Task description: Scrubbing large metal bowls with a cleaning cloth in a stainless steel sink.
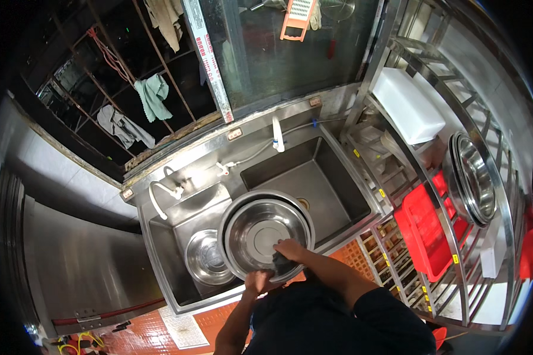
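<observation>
A large round stainless steel basin (253,230) sits over the divider of a double sink (147,248), nested inside or held above another wide basin (235,207) whose rim shows behind it. My left hand (258,281) grips the near rim. Inside the near right part of the bowl, my right hand (290,249) holds a dark cloth or scrubbing pad (283,264) against the wall. A smaller steel bowl (208,257) lies in the left sink bowl, partly hidden by the big basin.
A curved white faucet (154,200) and another white faucet (277,135) rise behind the sinks. On the right, a steel rack (444,222) holds a white container (408,106), stacked steel basins (471,177) and a red plastic tray (419,230). Cloths (153,97) hang at the barred window.
</observation>
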The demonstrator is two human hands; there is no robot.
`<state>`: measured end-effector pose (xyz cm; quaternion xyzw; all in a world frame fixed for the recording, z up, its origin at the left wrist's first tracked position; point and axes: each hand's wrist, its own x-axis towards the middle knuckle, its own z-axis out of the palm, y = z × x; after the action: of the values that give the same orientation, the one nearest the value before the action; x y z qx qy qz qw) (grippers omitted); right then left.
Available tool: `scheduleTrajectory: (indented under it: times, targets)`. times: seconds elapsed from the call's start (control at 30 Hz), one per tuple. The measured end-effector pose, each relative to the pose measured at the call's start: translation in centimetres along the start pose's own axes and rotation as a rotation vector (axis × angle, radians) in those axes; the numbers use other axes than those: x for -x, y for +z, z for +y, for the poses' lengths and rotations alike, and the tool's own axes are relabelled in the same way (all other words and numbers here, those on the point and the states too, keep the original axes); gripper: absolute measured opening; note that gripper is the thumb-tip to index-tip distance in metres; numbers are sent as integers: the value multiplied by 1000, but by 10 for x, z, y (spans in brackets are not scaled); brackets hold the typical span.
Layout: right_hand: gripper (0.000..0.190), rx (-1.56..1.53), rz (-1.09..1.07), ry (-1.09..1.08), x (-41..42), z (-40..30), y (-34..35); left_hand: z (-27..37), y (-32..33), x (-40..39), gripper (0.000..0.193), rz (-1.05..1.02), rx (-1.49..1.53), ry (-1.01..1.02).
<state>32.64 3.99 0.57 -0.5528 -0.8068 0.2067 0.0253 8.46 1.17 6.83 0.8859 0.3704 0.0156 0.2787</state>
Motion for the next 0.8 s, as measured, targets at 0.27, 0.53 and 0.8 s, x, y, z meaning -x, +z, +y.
scheduleTrajectory:
  times: [0.27, 0.53, 0.8]
  targets:
    - [16, 93, 106, 100, -14, 11, -22, 0, -4, 1, 61, -6, -3, 14]
    - [11, 182, 136, 145, -35, 19, -10, 3, -5, 0, 54, -26, 15, -5]
    - [15, 165, 114, 153, -28, 11, -23, 11, -12, 0, 52, -98, -1, -77]
